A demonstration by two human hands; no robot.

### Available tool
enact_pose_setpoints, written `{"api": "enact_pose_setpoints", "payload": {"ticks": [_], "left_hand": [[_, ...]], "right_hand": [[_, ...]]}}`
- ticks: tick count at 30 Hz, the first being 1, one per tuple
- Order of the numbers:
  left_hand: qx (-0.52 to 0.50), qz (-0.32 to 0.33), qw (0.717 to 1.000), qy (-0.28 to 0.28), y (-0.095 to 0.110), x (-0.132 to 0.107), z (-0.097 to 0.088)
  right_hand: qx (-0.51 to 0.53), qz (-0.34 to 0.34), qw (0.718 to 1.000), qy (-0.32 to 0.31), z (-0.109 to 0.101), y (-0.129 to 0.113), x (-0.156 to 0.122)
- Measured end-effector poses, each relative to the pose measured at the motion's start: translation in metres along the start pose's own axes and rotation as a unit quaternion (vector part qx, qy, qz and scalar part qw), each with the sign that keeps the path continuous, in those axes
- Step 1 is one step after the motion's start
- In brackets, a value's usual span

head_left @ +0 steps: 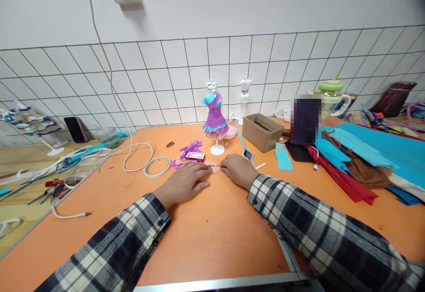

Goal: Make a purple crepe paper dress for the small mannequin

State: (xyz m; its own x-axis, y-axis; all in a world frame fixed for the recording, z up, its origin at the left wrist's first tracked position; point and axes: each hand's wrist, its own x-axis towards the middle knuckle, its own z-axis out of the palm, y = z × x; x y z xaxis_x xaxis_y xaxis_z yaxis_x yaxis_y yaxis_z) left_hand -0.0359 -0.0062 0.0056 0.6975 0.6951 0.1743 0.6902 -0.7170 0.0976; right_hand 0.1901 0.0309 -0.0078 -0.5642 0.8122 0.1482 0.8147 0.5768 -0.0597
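My left hand lies palm down on the orange tabletop, its fingers stretched over pale pink scraps and its thumb apart. Opposite it, my right hand is closed, its fingertips pressed together at a thin, light sliver I cannot make out. Between the hands lies a small pale pink scrap. Just beyond my left hand are a red and white box and crumpled purple paper. Behind both hands stands a mini dress form wearing a purple and turquoise ruffled dress.
A roll of tape and a white cable lie left. At the right are a cardboard box, a turquoise piece, a propped dark screen and colored sheets. A second white dress form stands behind.
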Motion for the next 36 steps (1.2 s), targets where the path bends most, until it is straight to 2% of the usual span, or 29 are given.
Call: {"api": "enact_pose_setpoints", "payload": {"ticks": [8, 11, 16, 18, 21, 28, 36], "left_hand": [[-0.007, 0.005, 1.0, 0.002, -0.001, -0.001, 0.0], [-0.007, 0.004, 1.0, -0.002, -0.001, -0.001, -0.001], [-0.016, 0.008, 1.0, -0.001, -0.001, -0.001, -0.001], [-0.021, 0.011, 1.0, 0.001, -0.001, -0.001, -0.002], [-0.022, 0.013, 1.0, -0.001, 0.0, -0.001, -0.002], [-0.021, 0.018, 1.0, 0.001, -0.002, -0.002, 0.001], [-0.034, 0.01, 0.999, -0.001, -0.002, -0.002, 0.002]], "right_hand": [[0.005, 0.039, 0.999, -0.008, -0.012, -0.003, -0.003], [0.007, 0.08, 0.997, 0.002, -0.017, -0.011, -0.009], [0.023, 0.161, 0.985, -0.063, -0.026, -0.02, -0.016], [0.044, 0.158, 0.982, -0.09, -0.026, -0.017, -0.016], [0.087, 0.144, 0.981, -0.091, -0.021, -0.008, -0.012], [0.225, 0.129, 0.966, -0.008, -0.003, 0.007, 0.002], [0.226, 0.131, 0.965, -0.001, 0.006, 0.008, -0.001]]}}
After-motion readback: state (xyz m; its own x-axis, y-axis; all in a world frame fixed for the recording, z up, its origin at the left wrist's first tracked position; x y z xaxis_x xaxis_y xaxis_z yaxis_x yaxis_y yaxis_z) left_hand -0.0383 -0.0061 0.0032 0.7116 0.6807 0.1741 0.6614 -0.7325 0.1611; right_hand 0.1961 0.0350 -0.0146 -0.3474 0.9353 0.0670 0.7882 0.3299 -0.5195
